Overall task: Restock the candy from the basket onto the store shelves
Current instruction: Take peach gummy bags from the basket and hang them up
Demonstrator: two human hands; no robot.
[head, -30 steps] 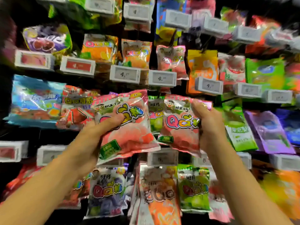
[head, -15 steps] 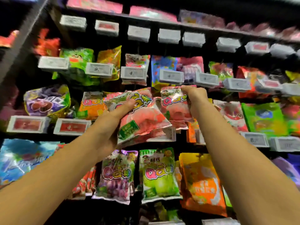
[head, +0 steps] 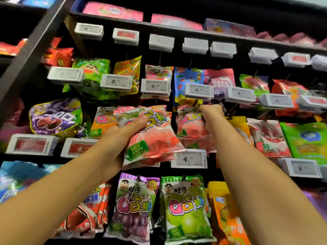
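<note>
My left hand (head: 122, 137) grips a small stack of pink peach QQ candy bags (head: 152, 137), thumb across the front, held tilted before the shelf. My right hand (head: 211, 114) pinches the top corner of another pink peach bag (head: 187, 128), raised against a peg hook behind the 4.00 price tag (head: 189, 159). More of the same pink bags seem to hang behind it. No basket is in view.
Rows of hanging candy bags fill the black peg wall: purple grape bag (head: 131, 207) and green apple bag (head: 187, 211) below, orange bag (head: 101, 121) at left, green bag (head: 304, 140) at right. White price tags (head: 198, 90) jut out on each hook. A shelf of pink boxes (head: 113, 11) runs above.
Both hands have risen with their pink bags from a lower row up to the peach row. The right hand has brought its bag's top up to the hook.
</note>
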